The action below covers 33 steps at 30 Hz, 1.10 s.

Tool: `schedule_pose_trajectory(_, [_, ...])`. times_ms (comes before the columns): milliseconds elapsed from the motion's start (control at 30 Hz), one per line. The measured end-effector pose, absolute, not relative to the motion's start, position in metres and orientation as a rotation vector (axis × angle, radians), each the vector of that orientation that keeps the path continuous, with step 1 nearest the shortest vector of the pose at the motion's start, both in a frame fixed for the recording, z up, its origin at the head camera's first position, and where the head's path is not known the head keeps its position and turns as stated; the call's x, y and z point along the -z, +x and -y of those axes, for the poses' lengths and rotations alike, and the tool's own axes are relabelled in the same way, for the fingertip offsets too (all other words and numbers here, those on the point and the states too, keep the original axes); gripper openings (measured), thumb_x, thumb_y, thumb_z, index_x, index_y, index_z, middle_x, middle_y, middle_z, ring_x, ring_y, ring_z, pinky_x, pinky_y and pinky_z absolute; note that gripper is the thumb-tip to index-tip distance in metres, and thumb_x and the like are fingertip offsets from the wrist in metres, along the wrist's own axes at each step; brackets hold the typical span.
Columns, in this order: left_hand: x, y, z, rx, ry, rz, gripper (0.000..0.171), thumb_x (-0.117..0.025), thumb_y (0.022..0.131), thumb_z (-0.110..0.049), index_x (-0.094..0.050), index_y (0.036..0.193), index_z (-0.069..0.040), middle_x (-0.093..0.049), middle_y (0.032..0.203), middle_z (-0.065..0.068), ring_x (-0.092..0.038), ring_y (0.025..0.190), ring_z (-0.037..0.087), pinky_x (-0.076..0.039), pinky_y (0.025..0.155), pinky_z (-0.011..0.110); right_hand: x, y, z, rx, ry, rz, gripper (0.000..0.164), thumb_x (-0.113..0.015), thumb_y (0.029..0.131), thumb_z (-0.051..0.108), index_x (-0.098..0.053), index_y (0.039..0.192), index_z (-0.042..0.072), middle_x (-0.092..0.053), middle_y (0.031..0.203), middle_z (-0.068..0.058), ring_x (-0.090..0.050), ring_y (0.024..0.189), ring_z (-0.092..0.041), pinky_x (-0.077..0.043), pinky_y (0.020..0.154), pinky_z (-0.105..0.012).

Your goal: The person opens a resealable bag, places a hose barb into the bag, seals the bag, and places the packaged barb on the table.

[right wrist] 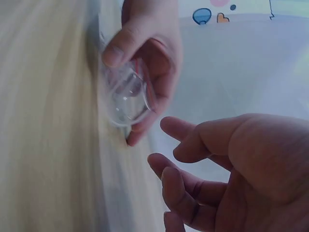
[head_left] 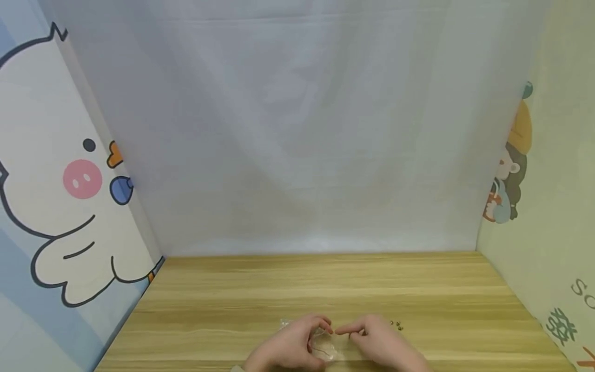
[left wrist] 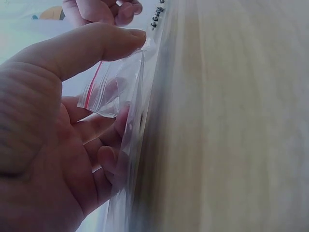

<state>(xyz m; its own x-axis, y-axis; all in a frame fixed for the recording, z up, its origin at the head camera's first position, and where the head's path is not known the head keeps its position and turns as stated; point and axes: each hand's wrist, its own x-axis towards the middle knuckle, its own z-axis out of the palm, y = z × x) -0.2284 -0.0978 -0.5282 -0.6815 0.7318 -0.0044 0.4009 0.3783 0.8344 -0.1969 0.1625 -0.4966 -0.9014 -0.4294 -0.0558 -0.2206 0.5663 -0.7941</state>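
Observation:
My left hand (head_left: 295, 343) holds a small clear zip bag (left wrist: 99, 92) with a red line along its seal, low over the table. The thumb is on one side of the bag and the fingers are on the other. In the right wrist view the bag's mouth (right wrist: 128, 108) gapes in a rounded shape towards my right hand (head_left: 376, 341). That hand is just to the right of the bag, holding nothing, index finger reaching out and the other fingers loosely bent. Several tiny dark metallic pieces (head_left: 397, 325) lie on the table beyond the right hand.
The wood-grain table (head_left: 223, 294) runs back to a pale cloth backdrop (head_left: 316, 134). Printed panels stand at the left (head_left: 42, 155) and right (head_left: 544, 217). More clear plastic (head_left: 285, 323) shows behind my left hand.

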Motion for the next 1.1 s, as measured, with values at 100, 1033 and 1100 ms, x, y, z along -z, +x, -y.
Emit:
schedule_pose_trajectory(100, [0.527, -0.228, 0.099, -1.224, 0.977, -2.269, 0.052, -0.087, 0.083, -0.013, -0.065, 0.130, -0.013, -0.054, 0.153, 0.006, -0.056, 0.070, -0.001, -0.053, 0.068, 0.021, 0.493, -0.199, -0.167, 1.269, -0.541, -2.552, 0.033, -0.062, 0.098, 0.006, -0.085, 0.117, 0.020, -0.077, 0.117, -0.013, -0.025, 0.048, -0.007, -0.030, 0.046, -0.023])
schedule_pose_trajectory(1033, [0.534, -0.229, 0.101, -1.308, 1.009, -2.239, 0.054, -0.090, 0.083, -0.014, -0.063, 0.130, -0.014, -0.060, 0.099, -0.004, -0.056, 0.070, -0.001, -0.051, 0.064, 0.021, 0.478, -0.206, -0.198, 1.283, -0.559, -2.501, 0.028, -0.063, 0.105, 0.008, -0.081, 0.126, 0.013, -0.075, 0.112, -0.016, -0.034, 0.048, -0.006, -0.035, 0.046, -0.022])
schedule_pose_trajectory(1100, [0.533, -0.229, 0.102, -1.311, 1.006, -2.232, 0.053, -0.090, 0.084, -0.014, -0.063, 0.130, -0.014, -0.060, 0.098, -0.004, -0.056, 0.070, -0.001, -0.051, 0.064, 0.020, 0.477, -0.206, -0.202, 1.284, -0.556, -2.504, 0.029, -0.062, 0.105, 0.008, -0.080, 0.127, 0.012, -0.076, 0.111, -0.016, -0.036, 0.050, -0.006, -0.036, 0.047, -0.022])
